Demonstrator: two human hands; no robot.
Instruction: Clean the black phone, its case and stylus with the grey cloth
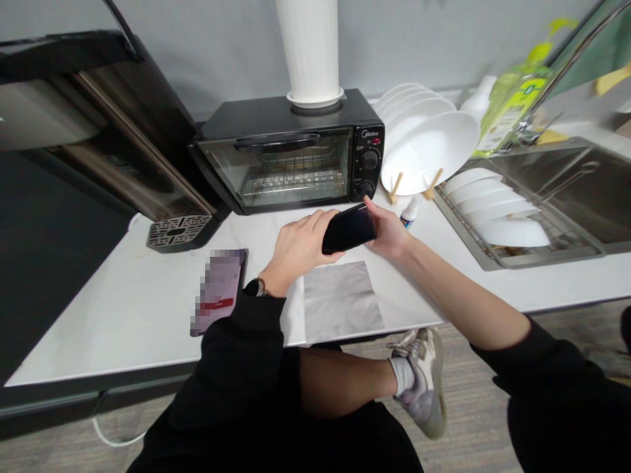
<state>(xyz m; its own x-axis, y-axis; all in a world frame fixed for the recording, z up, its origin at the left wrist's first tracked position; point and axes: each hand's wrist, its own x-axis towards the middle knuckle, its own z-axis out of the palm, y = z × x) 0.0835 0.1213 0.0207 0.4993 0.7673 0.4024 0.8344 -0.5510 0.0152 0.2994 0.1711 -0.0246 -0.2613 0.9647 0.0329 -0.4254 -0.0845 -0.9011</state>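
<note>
A dark phone (351, 228) sits at mid-frame, over the table (148, 315). The left hand (300, 246) grasps its left end, the right hand (390, 231) its right. Below lies a grey cloth (342, 299). The step seems two-handed handling; moving on calls for steady support at both ends.

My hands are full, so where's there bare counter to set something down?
Widest: the white counter left of the purple-screened device, in front of the drip tray. Smaller: between the right forearm and the sink. Crowded: the back, with the toaster oven and plates; and the middle, where left hand and right hand hold a black phone by the gray sheet.
</note>
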